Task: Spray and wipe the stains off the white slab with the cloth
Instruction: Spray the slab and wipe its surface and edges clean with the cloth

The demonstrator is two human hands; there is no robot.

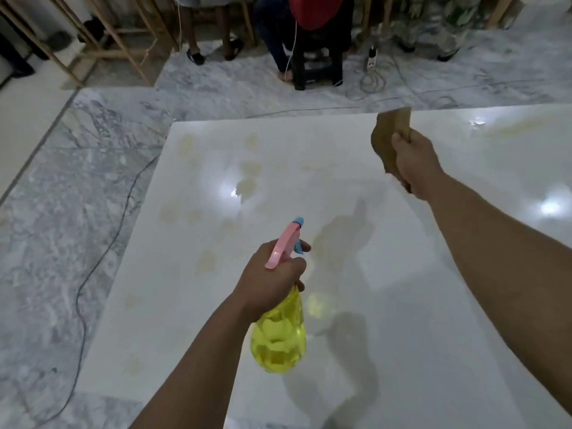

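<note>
Yellow spray bottle [279, 334] gripped in left hand [272, 274], brown cloth [390, 140] clutched in right hand [413, 164], above stained white slab [402, 289]

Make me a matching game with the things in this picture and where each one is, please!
Things:
1. yellow plastic spray bottle with pink top
2. brown cloth
3. pale yellow stains
4. thin dark cable

Places:
A. on the grey marble floor
B. in the left hand
C. on the white slab
D. in the right hand

Pairs: 1-B, 2-D, 3-C, 4-A
</note>
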